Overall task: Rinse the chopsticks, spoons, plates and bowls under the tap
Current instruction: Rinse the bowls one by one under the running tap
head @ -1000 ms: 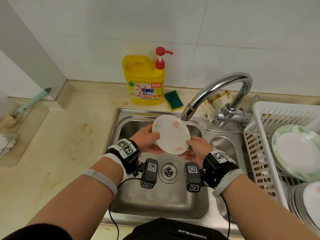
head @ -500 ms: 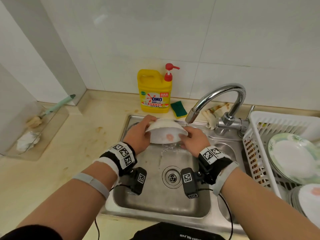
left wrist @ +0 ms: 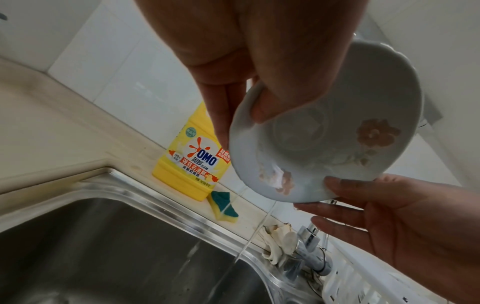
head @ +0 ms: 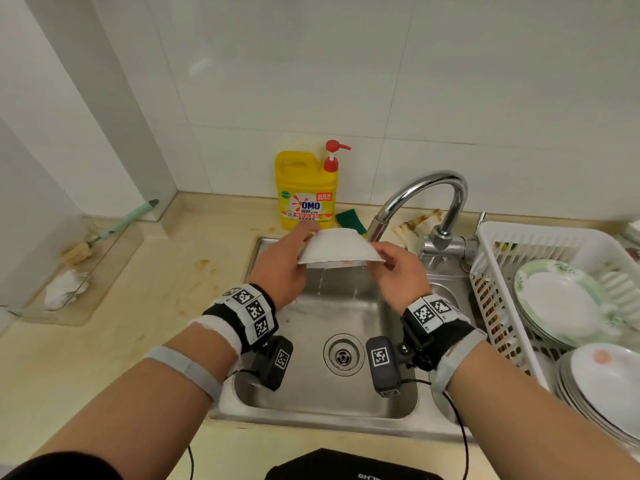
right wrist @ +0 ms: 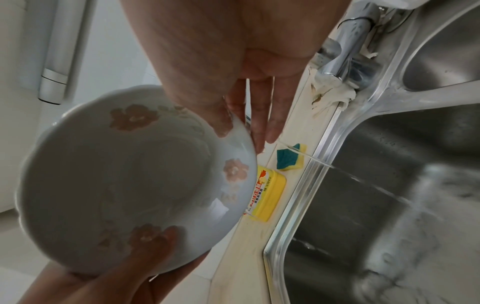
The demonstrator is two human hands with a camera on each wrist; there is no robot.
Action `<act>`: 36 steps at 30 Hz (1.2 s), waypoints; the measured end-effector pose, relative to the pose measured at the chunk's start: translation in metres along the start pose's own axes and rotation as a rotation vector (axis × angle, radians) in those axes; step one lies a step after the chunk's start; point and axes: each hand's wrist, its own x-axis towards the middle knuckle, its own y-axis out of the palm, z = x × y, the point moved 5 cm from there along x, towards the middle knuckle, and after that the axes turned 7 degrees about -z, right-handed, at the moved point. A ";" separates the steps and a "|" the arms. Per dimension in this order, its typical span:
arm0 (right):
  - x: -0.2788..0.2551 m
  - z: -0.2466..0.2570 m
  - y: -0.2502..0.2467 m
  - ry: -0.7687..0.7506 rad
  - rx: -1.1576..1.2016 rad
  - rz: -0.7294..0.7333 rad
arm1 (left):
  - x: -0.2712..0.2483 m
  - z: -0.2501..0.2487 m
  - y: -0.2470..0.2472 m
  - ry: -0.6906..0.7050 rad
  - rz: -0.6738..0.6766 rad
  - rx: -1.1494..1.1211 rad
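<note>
A white bowl [head: 337,247] with pink flowers inside [left wrist: 337,131] [right wrist: 124,181] is held upside down over the steel sink [head: 311,386], just left of the tap spout [head: 379,225]. My left hand [head: 280,268] [left wrist: 259,67] grips its left rim, thumb inside the bowl. My right hand [head: 398,271] [right wrist: 241,86] pinches the right rim. Thin streams of water [left wrist: 259,226] run from the rim into the basin. Rinsed plates [head: 561,299] stand in the white rack [head: 505,244] at the right.
A yellow detergent bottle [head: 306,190] and a green-yellow sponge [head: 350,220] sit behind the sink. A stack of plates [head: 606,386] lies at the front right. A brush [head: 114,226] lies on a clear tray on the left counter. A stained rag [head: 415,225] lies by the tap base.
The bowl has been turned from facing up under the spout to fully upside down and raised, pouring its water into the sink. Both hands kept their hold.
</note>
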 end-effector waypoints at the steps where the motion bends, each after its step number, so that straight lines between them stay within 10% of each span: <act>1: -0.002 0.001 -0.002 -0.006 0.003 -0.008 | 0.000 -0.001 0.000 0.013 -0.002 -0.002; 23: -0.038 -0.031 -0.094 0.080 0.111 -0.186 | -0.005 -0.079 0.046 0.225 0.076 -0.149; 36: -0.059 -0.146 -0.318 0.252 -0.207 -0.224 | -0.038 -0.216 0.217 -0.021 0.357 -0.413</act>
